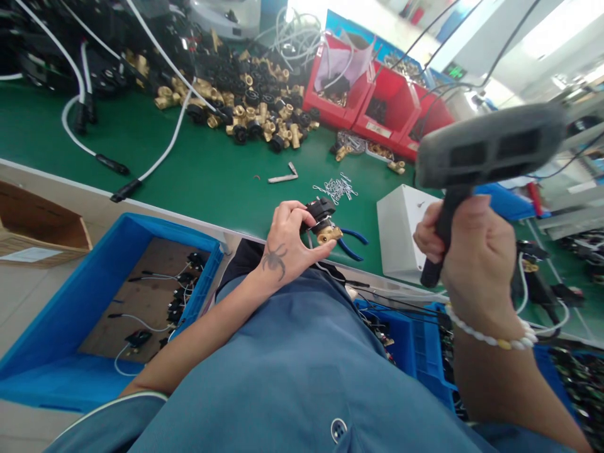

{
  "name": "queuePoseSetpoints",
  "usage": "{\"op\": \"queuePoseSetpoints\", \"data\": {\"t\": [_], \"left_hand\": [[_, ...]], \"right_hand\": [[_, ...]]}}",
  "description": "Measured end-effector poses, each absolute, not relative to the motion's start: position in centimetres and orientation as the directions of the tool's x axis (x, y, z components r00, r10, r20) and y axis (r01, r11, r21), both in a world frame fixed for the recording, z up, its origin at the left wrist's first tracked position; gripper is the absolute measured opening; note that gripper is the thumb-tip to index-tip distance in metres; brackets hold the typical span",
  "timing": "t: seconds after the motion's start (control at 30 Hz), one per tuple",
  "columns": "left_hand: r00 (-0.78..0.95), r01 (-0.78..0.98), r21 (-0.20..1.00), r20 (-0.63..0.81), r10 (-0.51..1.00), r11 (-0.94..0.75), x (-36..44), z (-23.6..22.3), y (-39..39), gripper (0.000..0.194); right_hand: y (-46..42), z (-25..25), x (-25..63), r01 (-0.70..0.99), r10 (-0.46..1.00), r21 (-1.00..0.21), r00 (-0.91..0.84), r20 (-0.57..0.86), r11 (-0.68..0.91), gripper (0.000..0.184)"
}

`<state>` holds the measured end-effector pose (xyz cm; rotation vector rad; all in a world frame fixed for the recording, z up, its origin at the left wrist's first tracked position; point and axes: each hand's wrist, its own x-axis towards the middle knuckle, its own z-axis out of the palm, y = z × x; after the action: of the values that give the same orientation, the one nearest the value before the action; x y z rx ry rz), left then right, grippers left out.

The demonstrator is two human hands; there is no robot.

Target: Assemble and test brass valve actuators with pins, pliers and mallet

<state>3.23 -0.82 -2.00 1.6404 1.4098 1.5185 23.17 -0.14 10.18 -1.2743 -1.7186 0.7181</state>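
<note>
My left hand [290, 239] is closed round a brass valve with a black cap at the table's front edge. The valve's brass body [329, 235] points toward me, and its black cap [321, 207] faces away. Raised at the right, my right hand [476, 258] grips the black handle of a mallet [491, 148], whose grey head has rectangular recesses and is slightly blurred. Pliers with blue handles [353, 244] lie just right of the valve. Beyond it are a loose pile of small wire clips [337, 189] and a bent metal piece [284, 176].
Many brass valves [264, 113] are heaped at the back of the green table [212, 170]. Red bins [340, 88] stand behind, and a grey-white box [401, 233] sits at the right. A blue crate [51, 340] with cabled parts is below left. White cables [174, 138] hang across the left side.
</note>
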Motion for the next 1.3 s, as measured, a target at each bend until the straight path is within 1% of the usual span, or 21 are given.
{"op": "queuePoseSetpoints", "data": {"t": [0.07, 0.1, 0.17, 0.2, 0.23, 0.37, 0.4, 0.47, 0.57, 0.6, 0.67, 0.73, 0.77, 0.83, 0.93, 0.97, 1.03, 1.1, 1.17, 1.23, 1.3], "left_hand": [[-0.151, 0.339, 0.875, 0.413, 0.898, -0.345, 3.2, -2.0, -0.8, 0.038], [-0.151, 0.335, 0.876, 0.414, 0.898, -0.347, 3.2, -2.0, -0.8, 0.038], [-0.154, 0.334, 0.876, 0.416, 0.896, -0.349, 3.2, -2.0, -0.8, 0.038], [-0.156, 0.335, 0.876, 0.414, 0.897, -0.347, 3.2, -2.0, -0.8, 0.037], [-0.158, 0.337, 0.877, 0.412, 0.898, -0.343, 3.2, -2.0, -0.8, 0.037], [-0.15, 0.338, 0.875, 0.415, 0.897, -0.348, 3.2, -2.1, -0.7, 0.038], [-0.148, 0.339, 0.873, 0.418, 0.896, -0.351, 3.2, -2.2, -0.7, 0.039], [-0.144, 0.344, 0.87, 0.421, 0.896, -0.354, 3.2, -2.3, -0.6, 0.039], [-0.154, 0.348, 0.87, 0.419, 0.895, -0.348, 3.2, -2.3, -0.6, 0.038], [-0.157, 0.348, 0.871, 0.419, 0.894, -0.347, 3.1, -2.3, -0.5, 0.038], [-0.153, 0.349, 0.872, 0.415, 0.897, -0.344, 3.1, -2.2, -0.5, 0.038], [-0.139, 0.349, 0.873, 0.409, 0.902, -0.342, 3.1, -2.2, -0.4, 0.039], [-0.135, 0.35, 0.872, 0.408, 0.903, -0.342, 3.1, -2.2, -0.4, 0.039], [-0.136, 0.352, 0.868, 0.417, 0.899, -0.349, 3.1, -2.2, -0.3, 0.04], [-0.139, 0.358, 0.862, 0.43, 0.892, -0.359, 3.0, -2.2, -0.1, 0.039], [-0.135, 0.358, 0.862, 0.428, 0.894, -0.359, 3.0, -2.2, -0.1, 0.039], [-0.125, 0.354, 0.864, 0.422, 0.898, -0.357, 3.0, -2.2, -0.1, 0.039], [-0.116, 0.354, 0.863, 0.422, 0.899, -0.36, 2.9, -2.2, 0.0, 0.039], [-0.113, 0.36, 0.859, 0.428, 0.897, -0.364, 3.0, -2.2, 0.0, 0.039], [-0.112, 0.372, 0.852, 0.435, 0.893, -0.368, 3.0, -2.2, -0.1, 0.04], [-0.112, 0.389, 0.843, 0.444, 0.889, -0.372, 3.0, -2.2, -0.1, 0.041]], "right_hand": [[0.0, 9.8, 22.9, 0.486, 0.949, -0.816, -0.129, 0.288, 0.314, 0.059], [0.2, 9.6, 22.9, 0.574, 0.957, -0.766, -0.195, 0.215, 0.289, 0.062], [0.5, 9.3, 23.0, 0.756, 0.948, -0.599, -0.319, 0.016, 0.264, 0.069], [0.7, 9.3, 23.1, 0.8, 0.937, -0.534, -0.346, -0.036, 0.275, 0.07], [0.8, 9.4, 23.3, 0.803, 0.938, -0.525, -0.346, -0.026, 0.282, 0.07], [1.0, 9.5, 23.6, 0.552, 0.944, -0.768, -0.13, 0.303, 0.323, 0.057], [0.9, 9.4, 23.6, 0.517, 0.938, -0.789, -0.095, 0.333, 0.333, 0.055], [0.9, 9.1, 23.4, 0.604, 0.948, -0.731, -0.174, 0.268, 0.317, 0.059], [1.0, 9.0, 23.0, 0.805, 0.936, -0.506, -0.352, 0.015, 0.311, 0.069], [1.0, 9.1, 23.0, 0.814, 0.932, -0.486, -0.361, 0.002, 0.317, 0.069], [1.0, 9.5, 23.0, 0.74, 0.948, -0.602, -0.3, 0.104, 0.3, 0.066], [0.9, 9.7, 23.0, 0.59, 0.953, -0.749, -0.17, 0.25, 0.301, 0.06], [0.9, 9.7, 23.0, 0.543, 0.95, -0.782, -0.122, 0.288, 0.307, 0.058], [0.8, 9.3, 22.9, 0.612, 0.956, -0.735, -0.169, 0.239, 0.292, 0.061], [0.8, 8.9, 22.9, 0.814, 0.942, -0.507, -0.335, -0.009, 0.285, 0.07], [0.9, 8.9, 22.9, 0.831, 0.935, -0.474, -0.351, -0.04, 0.292, 0.071], [0.9, 9.3, 23.1, 0.771, 0.95, -0.573, -0.309, 0.044, 0.278, 0.069], [0.9, 9.6, 23.2, 0.619, 0.964, -0.74, -0.187, 0.188, 0.264, 0.064], [0.9, 9.7, 23.2, 0.502, 0.959, -0.82, -0.084, 0.27, 0.275, 0.061], [0.9, 9.6, 23.0, 0.593, 0.967, -0.763, -0.171, 0.191, 0.255, 0.065], [1.1, 9.5, 22.8, 0.761, 0.95, -0.6, -0.312, -0.003, 0.248, 0.071]]}}
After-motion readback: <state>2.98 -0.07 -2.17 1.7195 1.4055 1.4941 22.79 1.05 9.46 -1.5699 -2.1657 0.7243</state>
